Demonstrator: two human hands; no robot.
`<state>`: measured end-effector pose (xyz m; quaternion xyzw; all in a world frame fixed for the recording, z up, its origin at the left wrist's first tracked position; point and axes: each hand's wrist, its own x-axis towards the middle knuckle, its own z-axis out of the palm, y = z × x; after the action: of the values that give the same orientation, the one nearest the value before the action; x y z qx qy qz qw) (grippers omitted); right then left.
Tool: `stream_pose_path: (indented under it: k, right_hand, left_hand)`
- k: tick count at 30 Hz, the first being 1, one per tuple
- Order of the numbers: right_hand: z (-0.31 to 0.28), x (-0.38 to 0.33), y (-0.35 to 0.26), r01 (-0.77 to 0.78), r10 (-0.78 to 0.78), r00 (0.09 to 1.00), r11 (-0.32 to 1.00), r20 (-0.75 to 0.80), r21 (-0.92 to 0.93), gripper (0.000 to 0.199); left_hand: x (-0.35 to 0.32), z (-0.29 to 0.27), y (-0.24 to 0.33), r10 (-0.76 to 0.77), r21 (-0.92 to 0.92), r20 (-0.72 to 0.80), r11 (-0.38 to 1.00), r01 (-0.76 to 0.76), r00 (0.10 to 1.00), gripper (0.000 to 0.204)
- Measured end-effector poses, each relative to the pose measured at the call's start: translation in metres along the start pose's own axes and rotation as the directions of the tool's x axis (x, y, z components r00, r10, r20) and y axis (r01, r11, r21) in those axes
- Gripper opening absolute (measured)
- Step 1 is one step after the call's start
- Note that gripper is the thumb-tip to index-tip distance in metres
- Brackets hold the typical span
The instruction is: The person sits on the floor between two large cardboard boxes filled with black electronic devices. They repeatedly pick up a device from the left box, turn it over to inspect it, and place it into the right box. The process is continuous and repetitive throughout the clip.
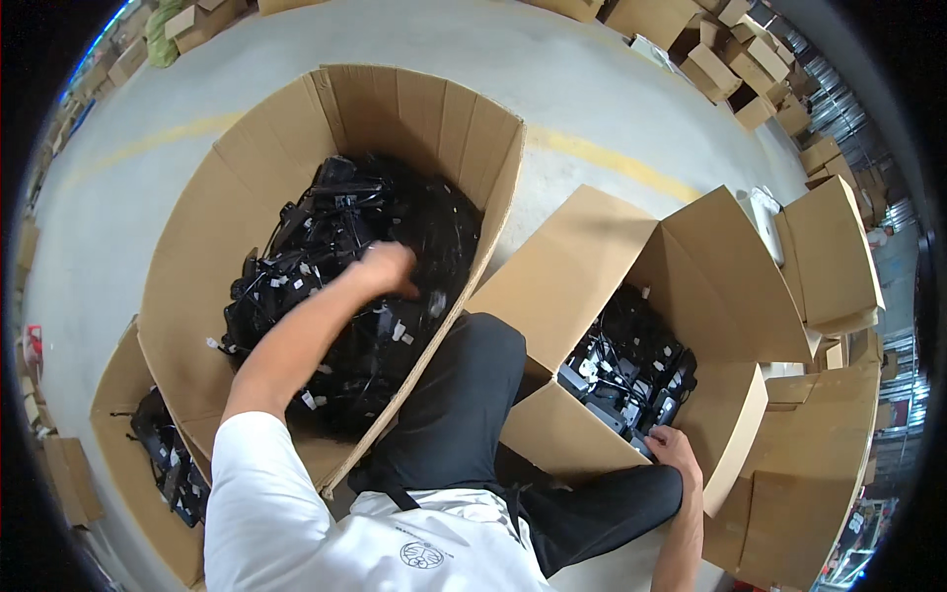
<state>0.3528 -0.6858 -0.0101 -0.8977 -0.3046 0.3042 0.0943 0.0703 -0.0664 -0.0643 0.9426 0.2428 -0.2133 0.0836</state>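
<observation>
Black tangled parts (335,266) lie directly under your left hand (387,268), apparently closed among them; your right hand (675,449) grips a stacked unit (631,380) in the smaller box (720,286)

left hand (387,268) motion-blurred, its grip unclear
</observation>
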Motion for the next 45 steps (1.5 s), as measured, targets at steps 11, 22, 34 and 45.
stream_pose_path:
  k: [11, 22, 34, 45]
  right_hand:
    - [0.001, -0.014, 0.020, 0.025, -0.019, 0.994, 0.998, -0.109, 0.051, 0.036]
    - [-0.003, -0.027, 0.012, 0.074, -0.039, 0.972, 0.987, -0.232, 0.142, 0.029]
    - [-0.071, -0.046, -0.251, 0.426, -0.473, 0.873, 0.620, -0.120, 0.659, 0.049]
    - [-0.018, -0.007, -0.393, -0.144, -0.455, 0.890, -0.276, 0.003, 0.950, 0.024]
  left_hand:
    - [0.045, 0.011, 0.004, 0.120, -0.025, 0.119, 0.993, -0.118, 0.986, 0.055]
    - [-0.018, -0.006, 0.018, -0.117, -0.169, -0.200, 0.982, 0.083, 0.973, 0.049]
    - [-0.236, -0.224, 0.079, -0.020, -0.074, -0.931, 0.988, -0.134, 0.364, 0.036]
    - [-0.231, -0.199, 0.156, 0.791, 0.764, -0.515, 0.598, -0.241, 0.330, 0.025]
